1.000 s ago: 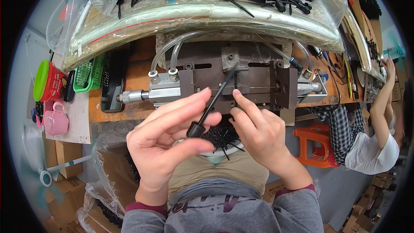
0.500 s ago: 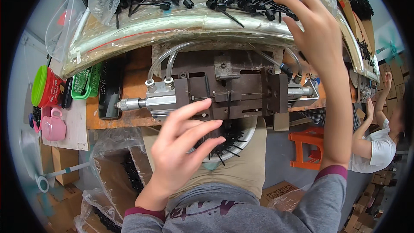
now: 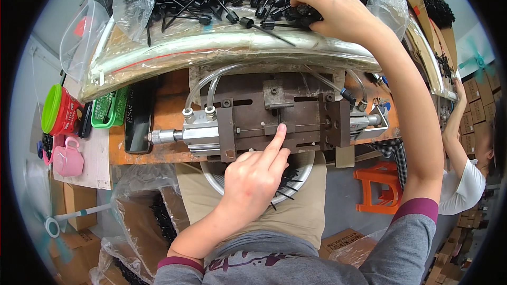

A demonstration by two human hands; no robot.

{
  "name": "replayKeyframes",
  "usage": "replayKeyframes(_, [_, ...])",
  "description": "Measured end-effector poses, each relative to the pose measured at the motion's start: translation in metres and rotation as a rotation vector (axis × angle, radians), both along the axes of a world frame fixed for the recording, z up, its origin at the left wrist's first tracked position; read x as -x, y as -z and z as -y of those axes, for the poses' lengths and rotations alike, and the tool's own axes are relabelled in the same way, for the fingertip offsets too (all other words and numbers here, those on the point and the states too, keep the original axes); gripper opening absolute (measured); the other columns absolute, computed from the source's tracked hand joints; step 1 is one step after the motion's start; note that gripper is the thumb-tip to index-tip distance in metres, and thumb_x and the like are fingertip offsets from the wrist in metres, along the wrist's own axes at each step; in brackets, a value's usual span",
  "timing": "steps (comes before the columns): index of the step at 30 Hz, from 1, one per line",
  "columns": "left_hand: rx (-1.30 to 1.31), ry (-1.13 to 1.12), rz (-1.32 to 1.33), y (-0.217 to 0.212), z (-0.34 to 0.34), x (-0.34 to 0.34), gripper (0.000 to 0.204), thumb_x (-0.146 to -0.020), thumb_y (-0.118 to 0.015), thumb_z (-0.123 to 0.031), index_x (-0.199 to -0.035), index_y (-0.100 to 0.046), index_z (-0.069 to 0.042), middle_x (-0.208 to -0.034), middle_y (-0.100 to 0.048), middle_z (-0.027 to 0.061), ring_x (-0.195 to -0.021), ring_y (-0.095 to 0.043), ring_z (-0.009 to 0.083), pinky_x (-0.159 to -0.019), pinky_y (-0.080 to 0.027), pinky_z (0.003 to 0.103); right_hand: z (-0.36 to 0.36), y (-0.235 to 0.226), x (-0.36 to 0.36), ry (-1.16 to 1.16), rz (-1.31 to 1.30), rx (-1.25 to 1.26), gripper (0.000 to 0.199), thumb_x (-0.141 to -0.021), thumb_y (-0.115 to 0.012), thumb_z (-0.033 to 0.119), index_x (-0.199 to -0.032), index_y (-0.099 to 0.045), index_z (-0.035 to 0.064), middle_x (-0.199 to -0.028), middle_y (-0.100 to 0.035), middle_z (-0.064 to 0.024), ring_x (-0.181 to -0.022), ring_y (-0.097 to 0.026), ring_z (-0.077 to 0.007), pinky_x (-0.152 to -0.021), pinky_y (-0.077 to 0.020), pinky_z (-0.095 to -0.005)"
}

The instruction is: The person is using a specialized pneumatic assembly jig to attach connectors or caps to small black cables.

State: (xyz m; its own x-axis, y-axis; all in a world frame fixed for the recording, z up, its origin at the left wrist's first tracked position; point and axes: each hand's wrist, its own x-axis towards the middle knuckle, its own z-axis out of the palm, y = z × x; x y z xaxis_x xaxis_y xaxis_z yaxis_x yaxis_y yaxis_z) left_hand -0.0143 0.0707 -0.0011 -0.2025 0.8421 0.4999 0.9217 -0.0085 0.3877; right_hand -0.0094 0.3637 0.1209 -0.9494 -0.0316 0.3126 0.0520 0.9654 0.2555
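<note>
Here, white bowl (image 3: 302, 181): black pieces (image 3: 289, 176) inside.
Left hand (image 3: 253, 177): forefinger on the black rod (image 3: 280, 118) at the metal fixture (image 3: 251, 87); thumb hidden, grip untellable.
Right hand (image 3: 340, 13): curled over the pile of stemmed parts (image 3: 232, 17); cannot tell if holding one.
Picking: seemingly the step; calls for freeing one stem cleanly.

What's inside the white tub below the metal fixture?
Thin black pieces show on the right of the white tub, some reaching its near rim. The left hand hides the middle and the metal fixture the far edge; contents there can't be seen.
</note>
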Motion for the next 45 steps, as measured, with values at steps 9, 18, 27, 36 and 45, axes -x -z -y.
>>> replayKeyframes(9, [0.005, 0.0, -0.004, 0.0, 0.0, 0.001, 0.024, -0.071, -0.079, -0.011, -0.092, -0.069, -0.004, -0.129, -0.064, 0.012, -0.058, -0.062, 0.0186, -0.057, -0.051, 0.028, -0.01, -0.006, -0.013, -0.053, -0.358, 0.277, 0.025, -0.08, -0.077, 0.01, -0.1, -0.065, -0.0005, -0.097, -0.057, -0.0038, -0.086, -0.061, -0.0178, -0.075, -0.0494, -0.0283])
replayKeyframes(18, [-0.002, 0.066, 0.073, -0.003, 0.008, 0.003, 0.025, -0.072, -0.079, -0.013, -0.094, -0.069, -0.005, -0.131, -0.063, 0.0122, -0.06, -0.064, 0.018, -0.057, -0.053, 0.028, -0.029, -0.016, -0.032, 0.033, -0.594, 1.246, 0.026, -0.086, -0.074, 0.018, -0.107, -0.073, 0.0017, -0.081, -0.062, 0.0039, -0.068, -0.053, -0.0042, -0.065, -0.0425, -0.0191])
replayKeyframes(27, [-0.208, 0.094, 0.381, -0.048, 0.007, 0.014, 0.048, -0.071, -0.086, -0.013, -0.114, -0.068, -0.001, -0.127, -0.063, 0.0166, -0.084, -0.068, 0.0165, -0.069, -0.058, 0.027, -0.015, -0.016, -0.033, -0.046, -0.766, 1.655, 0.029, -0.088, -0.072, 0.012, -0.114, -0.069, -0.0023, -0.09, -0.068, -0.003, -0.066, -0.054, -0.0063, -0.06, -0.0438, -0.0153])
replayKeyframes(36, [-0.396, 0.137, 0.915, -0.046, 0.002, 0.036, 0.05, -0.087, -0.073, -0.013, -0.132, -0.056, 0.001, -0.138, -0.052, 0.015, -0.122, -0.056, 0.0227, -0.098, -0.049, 0.035, 0.127, 0.039, -0.088, -0.041, -0.47, 2.094, 0.023, -0.087, -0.071, 0.015, -0.102, -0.065, -0.0009, -0.075, -0.06, -0.0009, -0.057, -0.054, -0.0059, -0.048, -0.0382, -0.0196])
replayKeyframes(45, [-0.175, 0.309, 0.971, -0.042, 0.016, 0.037, 0.036, -0.101, -0.053, -0.02, -0.124, -0.061, 0.006, -0.132, -0.058, 0.0212, -0.118, -0.059, 0.0273, -0.096, -0.051, 0.036, 0.159, 0.073, -0.105, -0.188, -0.455, 2.253, 0.017, -0.083, -0.068, 0.007, -0.095, -0.063, -0.0045, -0.082, -0.055, -0.0064, -0.058, -0.055, -0.0105, -0.048, -0.0419, -0.0226])
